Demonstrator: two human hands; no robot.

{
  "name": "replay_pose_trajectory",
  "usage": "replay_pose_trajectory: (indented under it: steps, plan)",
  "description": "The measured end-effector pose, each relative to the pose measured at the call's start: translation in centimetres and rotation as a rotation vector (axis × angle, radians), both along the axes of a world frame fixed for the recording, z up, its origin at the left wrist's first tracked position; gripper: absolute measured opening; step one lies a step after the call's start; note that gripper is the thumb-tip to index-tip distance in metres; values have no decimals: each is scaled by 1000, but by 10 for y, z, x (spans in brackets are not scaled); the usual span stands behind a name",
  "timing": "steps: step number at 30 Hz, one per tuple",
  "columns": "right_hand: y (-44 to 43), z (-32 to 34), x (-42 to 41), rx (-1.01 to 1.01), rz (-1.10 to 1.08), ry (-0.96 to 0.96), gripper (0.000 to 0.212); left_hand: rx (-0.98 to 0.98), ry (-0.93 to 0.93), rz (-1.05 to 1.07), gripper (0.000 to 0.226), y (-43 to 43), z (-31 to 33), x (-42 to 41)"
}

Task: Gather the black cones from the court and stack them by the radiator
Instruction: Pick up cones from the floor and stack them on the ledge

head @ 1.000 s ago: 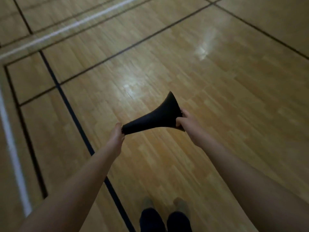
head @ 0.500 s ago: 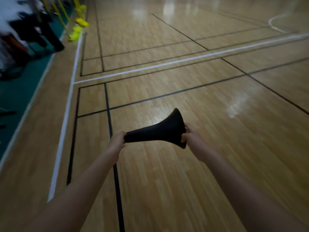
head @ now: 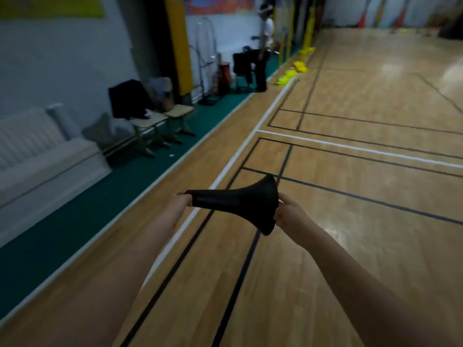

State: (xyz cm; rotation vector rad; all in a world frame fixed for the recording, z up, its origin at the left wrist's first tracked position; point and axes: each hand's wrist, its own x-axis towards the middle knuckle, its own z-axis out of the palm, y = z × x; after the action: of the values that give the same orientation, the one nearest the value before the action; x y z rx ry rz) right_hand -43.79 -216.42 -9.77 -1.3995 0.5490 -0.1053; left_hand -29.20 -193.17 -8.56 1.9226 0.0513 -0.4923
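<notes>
Wooden court floor (head: 350, 234) runs ahead, the white radiator (head: 27, 131) low by the left wall, and the black cone (head: 238, 201) hangs sideways, tip pinched by the left hand (head: 179, 206), wide base gripped by the right hand (head: 288, 217), best carried there with both holds firm.

Light: I read it as dim overall.
Glare: pale patches on the floor (head: 390, 63), upper right.
Blur: left wall (head: 50, 71) smeared.
Edges: court lines (head: 350, 147) bow.
</notes>
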Motion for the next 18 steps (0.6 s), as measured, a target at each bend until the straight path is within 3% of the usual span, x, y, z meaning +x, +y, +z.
replay_pose_trajectory:
  steps: [3, 7, 15, 18]
  plan:
    - [56, 13, 46, -1, 165, 61, 49, -1, -8, 102, 44, 88, 10, 15]
    - [142, 29, 110, 11, 325, 102, 48, -12, -13, 174, 14, 193, 25, 29]
    - [354, 47, 222, -43, 564, 87, 42, 32, -38, 375, 16, 412, 32, 60]
    - [427, 58, 252, -74, 624, 60, 40, 34, -39, 440, 6, 481, 37, 67]
